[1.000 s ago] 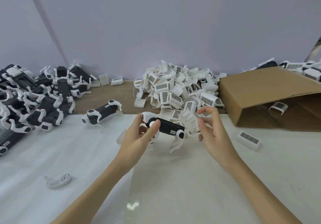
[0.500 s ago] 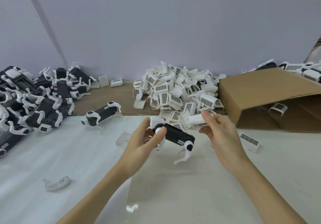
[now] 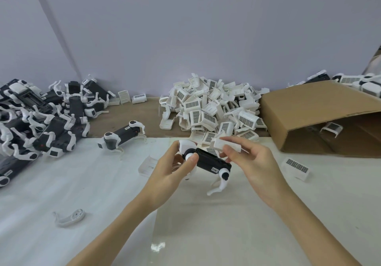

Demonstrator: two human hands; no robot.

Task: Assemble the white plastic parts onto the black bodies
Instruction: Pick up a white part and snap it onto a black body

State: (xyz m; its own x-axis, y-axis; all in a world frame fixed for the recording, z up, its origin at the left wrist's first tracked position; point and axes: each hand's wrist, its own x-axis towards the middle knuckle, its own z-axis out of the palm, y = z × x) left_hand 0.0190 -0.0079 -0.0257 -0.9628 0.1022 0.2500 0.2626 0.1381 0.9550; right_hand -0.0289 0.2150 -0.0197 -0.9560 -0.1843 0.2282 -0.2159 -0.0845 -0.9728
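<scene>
Centre of the frame, above the white table sheet (image 3: 61,183): left hand (image 3: 169,172) curled round the front end of a black robot-dog body (image 3: 212,161), thumb pressed on its white shoulder joint, white head part just above the fingers. Body tilted down toward the right, a white rear leg (image 3: 219,185) dangling from its lower end, clear of the table. Right hand (image 3: 255,162) just right of the body, pinching a white plastic cover (image 3: 226,144) between thumb and fingers, held just above the body's upper side; touching or apart, cannot tell. Behind the hands, upper centre: heap of white covers (image 3: 210,111) with dark grille patches. Right of the frame: cardboard box (image 3: 309,111) lying on its side. Left edge: pile of black bodies with white legs (image 3: 37,121). One more dog body (image 3: 121,135) standing alone between pile and heap. Lower left: loose white leg piece (image 3: 70,218) flat on the sheet. Right, below the box: single cover (image 3: 296,165) on the table.
</scene>
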